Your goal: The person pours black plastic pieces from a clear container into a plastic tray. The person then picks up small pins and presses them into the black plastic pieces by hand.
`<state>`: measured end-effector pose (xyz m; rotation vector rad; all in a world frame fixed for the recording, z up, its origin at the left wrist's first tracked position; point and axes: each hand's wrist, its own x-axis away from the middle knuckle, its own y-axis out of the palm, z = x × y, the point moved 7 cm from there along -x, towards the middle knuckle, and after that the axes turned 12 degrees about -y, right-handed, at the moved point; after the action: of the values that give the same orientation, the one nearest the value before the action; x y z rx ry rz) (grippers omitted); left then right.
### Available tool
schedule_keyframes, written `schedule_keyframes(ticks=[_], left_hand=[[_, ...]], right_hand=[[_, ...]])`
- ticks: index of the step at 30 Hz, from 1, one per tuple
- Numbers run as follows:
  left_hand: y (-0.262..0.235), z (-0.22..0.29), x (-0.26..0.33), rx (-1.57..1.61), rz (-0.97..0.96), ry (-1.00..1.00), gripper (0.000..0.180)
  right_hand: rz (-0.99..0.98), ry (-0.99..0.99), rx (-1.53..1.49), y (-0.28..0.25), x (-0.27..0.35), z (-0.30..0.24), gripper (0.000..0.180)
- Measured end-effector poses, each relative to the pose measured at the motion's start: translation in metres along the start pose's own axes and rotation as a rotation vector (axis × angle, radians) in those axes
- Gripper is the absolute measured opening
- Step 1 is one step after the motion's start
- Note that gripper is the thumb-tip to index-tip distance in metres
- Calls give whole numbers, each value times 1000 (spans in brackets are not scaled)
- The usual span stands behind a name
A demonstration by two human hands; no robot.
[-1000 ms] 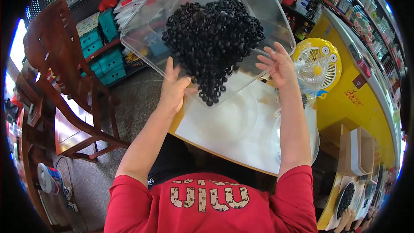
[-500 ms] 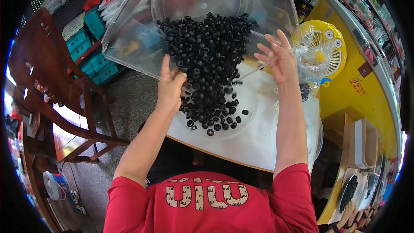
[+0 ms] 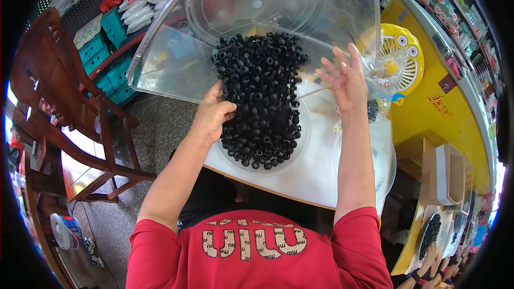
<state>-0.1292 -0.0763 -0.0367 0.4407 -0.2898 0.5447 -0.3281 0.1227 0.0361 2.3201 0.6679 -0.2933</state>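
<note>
Clear plastic bin (image 3: 171,60) tilted over the counter (image 3: 326,174), black beads (image 3: 257,96) running from it into the round clear dish (image 3: 303,142) below. Left hand (image 3: 213,116): fingers closed on the bin's near rim. Right hand (image 3: 348,83): fingers spread wide beside the bin's right side; can't tell if touching.

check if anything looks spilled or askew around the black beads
The clear tub is tipped steeply, with black beads pouring out over the clear round dish on the white tabletop. It looks askew, but the left hand is on its edge. I see no clear spill beside the dish.
</note>
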Motion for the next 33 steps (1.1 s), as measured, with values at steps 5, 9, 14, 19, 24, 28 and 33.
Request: schedule_keyframes(ticks=[5, 9, 14, 19, 24, 28, 33], left_hand=[[-2, -4, -6, 4, -53, 2, 65], [3, 0, -7, 102, -61, -13, 64], [4, 6, 3, 58, -77, 17, 65], [3, 10, -1, -44, -122, -14, 64], [-6, 5, -6, -88, -106, 6, 61], [-3, 15, 1, -53, -140, 24, 61], [-2, 8, 11, -8, -188, 66, 61]], right_hand=[[-20, -18, -9, 1, 5, -1, 58], [-38, -46, 1, 3, 5, -6, 61], [-70, -73, -28, 3, 11, -6, 61], [-37, -93, -39, 4, 13, -12, 62], [-64, -103, -43, 8, 17, -16, 62], [-53, -126, -30, 15, 18, -23, 63], [-70, -105, -30, 11, 30, -23, 64]])
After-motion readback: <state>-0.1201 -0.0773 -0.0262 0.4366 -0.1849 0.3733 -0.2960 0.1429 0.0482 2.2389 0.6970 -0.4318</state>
